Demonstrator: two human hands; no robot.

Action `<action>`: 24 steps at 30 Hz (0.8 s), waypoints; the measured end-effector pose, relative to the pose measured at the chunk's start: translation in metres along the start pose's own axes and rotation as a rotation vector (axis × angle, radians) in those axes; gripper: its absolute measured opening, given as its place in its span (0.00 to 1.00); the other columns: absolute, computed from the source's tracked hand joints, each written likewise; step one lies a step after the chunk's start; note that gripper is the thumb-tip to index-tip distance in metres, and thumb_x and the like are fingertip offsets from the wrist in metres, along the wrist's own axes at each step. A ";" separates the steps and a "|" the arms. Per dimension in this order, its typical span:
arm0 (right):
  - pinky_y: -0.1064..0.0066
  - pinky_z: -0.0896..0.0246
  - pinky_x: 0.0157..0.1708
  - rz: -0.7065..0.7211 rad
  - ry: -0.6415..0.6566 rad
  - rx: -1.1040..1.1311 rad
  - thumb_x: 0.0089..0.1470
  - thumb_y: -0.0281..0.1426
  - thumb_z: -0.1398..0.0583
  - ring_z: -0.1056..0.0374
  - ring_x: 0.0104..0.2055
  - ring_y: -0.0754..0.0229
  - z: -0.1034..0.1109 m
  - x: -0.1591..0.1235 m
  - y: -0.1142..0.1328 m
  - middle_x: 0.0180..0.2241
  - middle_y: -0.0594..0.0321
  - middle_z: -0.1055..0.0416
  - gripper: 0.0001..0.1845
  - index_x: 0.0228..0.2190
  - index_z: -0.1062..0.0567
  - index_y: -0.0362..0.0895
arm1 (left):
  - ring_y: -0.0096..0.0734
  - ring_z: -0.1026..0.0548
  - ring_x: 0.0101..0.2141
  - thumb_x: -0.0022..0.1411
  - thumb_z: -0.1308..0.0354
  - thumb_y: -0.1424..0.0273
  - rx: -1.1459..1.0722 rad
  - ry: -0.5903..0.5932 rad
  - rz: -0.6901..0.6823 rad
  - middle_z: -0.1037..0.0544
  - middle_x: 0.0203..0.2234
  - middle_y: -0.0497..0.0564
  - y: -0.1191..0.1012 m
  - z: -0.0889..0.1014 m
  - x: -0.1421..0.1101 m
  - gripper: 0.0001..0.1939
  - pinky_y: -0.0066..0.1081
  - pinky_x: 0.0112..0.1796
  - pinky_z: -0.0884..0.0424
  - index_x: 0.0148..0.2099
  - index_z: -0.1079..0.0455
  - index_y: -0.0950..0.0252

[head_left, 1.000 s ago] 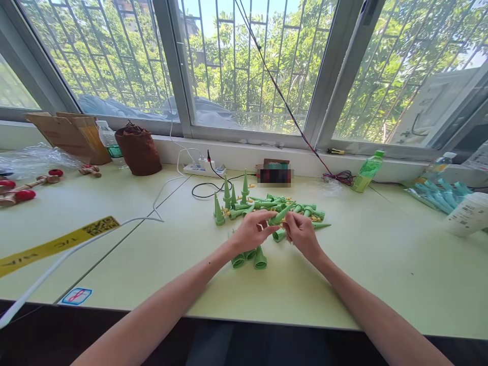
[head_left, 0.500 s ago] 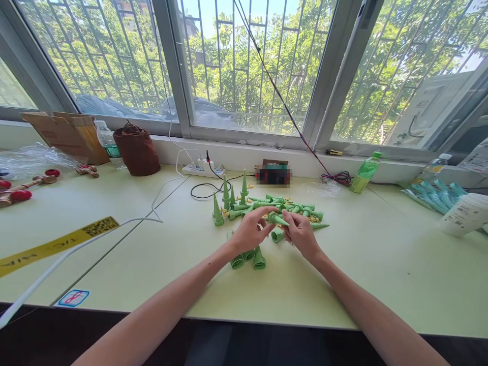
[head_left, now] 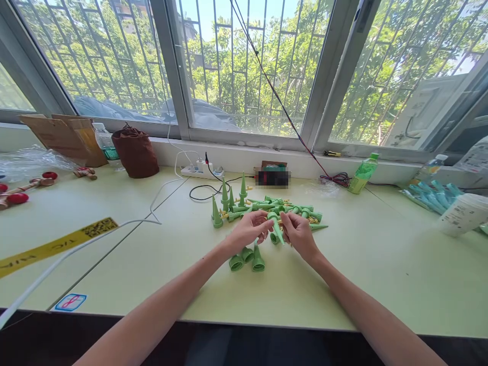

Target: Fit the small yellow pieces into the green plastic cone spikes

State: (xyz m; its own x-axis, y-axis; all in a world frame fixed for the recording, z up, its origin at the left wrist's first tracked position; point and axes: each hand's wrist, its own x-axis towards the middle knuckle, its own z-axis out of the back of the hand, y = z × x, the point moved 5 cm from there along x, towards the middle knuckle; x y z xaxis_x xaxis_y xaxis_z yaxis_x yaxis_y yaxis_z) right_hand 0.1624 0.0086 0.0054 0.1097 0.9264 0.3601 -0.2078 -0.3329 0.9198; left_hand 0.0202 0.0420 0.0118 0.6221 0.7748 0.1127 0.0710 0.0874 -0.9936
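Between my two hands a green plant watering spike (head_left: 278, 233) is held over the table, its point slanting down towards me. My left hand (head_left: 247, 232) has its fingers curled around the wide cap end. My right hand (head_left: 300, 233) pinches at the spike's side, where a bit of yellow shows; the fingertips partly hide it. Under and behind the hands lies a pile of green spikes (head_left: 263, 207) with small yellow valves. Several more spikes (head_left: 243, 192) stand upright at the pile's left. Nearer me lie a few green spikes (head_left: 258, 263), open ends facing me.
At the back are a power strip (head_left: 202, 171), a black cable (head_left: 206, 195) and a blurred dark box (head_left: 272, 177). A green bottle (head_left: 363, 174) and a white cup (head_left: 463, 216) stand right. Left are a brown pouch (head_left: 135, 152), wooden toys (head_left: 18, 198) and a white cable (head_left: 141, 219).
The held spike has turned, its tip swinging from pointing right to pointing down towards me. My left hand has shifted slightly lower, fingers more curled; my right hand stays close by.
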 end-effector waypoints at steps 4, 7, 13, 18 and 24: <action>0.73 0.54 0.13 -0.004 0.020 -0.005 0.58 0.51 0.45 0.50 0.13 0.68 -0.002 -0.001 -0.001 0.12 0.73 0.47 0.25 0.20 0.37 0.45 | 0.20 0.35 0.19 0.56 0.38 0.55 0.011 -0.004 -0.043 0.29 0.24 0.46 0.000 0.000 0.000 0.23 0.23 0.19 0.38 0.44 0.37 0.67; 0.73 0.54 0.13 0.002 0.023 -0.020 0.59 0.51 0.46 0.49 0.13 0.68 -0.001 0.000 -0.002 0.12 0.72 0.46 0.26 0.20 0.37 0.45 | 0.21 0.34 0.20 0.56 0.38 0.55 0.038 -0.002 -0.079 0.30 0.24 0.45 -0.002 0.000 -0.001 0.23 0.23 0.19 0.37 0.44 0.37 0.67; 0.73 0.55 0.13 -0.001 0.026 -0.054 0.57 0.51 0.45 0.49 0.14 0.67 -0.001 0.002 -0.004 0.13 0.70 0.44 0.27 0.19 0.37 0.45 | 0.22 0.32 0.21 0.57 0.38 0.57 0.202 -0.034 -0.137 0.32 0.25 0.45 -0.003 0.001 -0.003 0.23 0.23 0.19 0.36 0.49 0.34 0.67; 0.73 0.56 0.12 -0.025 0.046 -0.041 0.58 0.50 0.46 0.49 0.13 0.68 -0.001 0.001 -0.005 0.12 0.71 0.46 0.26 0.18 0.38 0.45 | 0.24 0.30 0.24 0.61 0.42 0.60 0.349 -0.059 -0.210 0.29 0.31 0.49 -0.007 0.000 -0.004 0.21 0.24 0.23 0.32 0.53 0.32 0.65; 0.73 0.59 0.12 -0.081 0.067 0.091 0.57 0.51 0.44 0.50 0.11 0.68 -0.003 0.000 -0.001 0.11 0.71 0.46 0.27 0.17 0.40 0.45 | 0.28 0.29 0.28 0.63 0.45 0.61 0.445 -0.071 -0.259 0.27 0.34 0.52 -0.012 -0.003 -0.008 0.21 0.26 0.26 0.30 0.55 0.33 0.64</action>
State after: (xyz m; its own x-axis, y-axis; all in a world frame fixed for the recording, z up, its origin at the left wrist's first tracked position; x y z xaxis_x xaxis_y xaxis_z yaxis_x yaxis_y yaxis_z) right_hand 0.1593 0.0096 0.0039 0.0565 0.9597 0.2752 -0.1118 -0.2678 0.9570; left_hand 0.0168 0.0333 0.0229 0.5729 0.7315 0.3698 -0.1324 0.5279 -0.8389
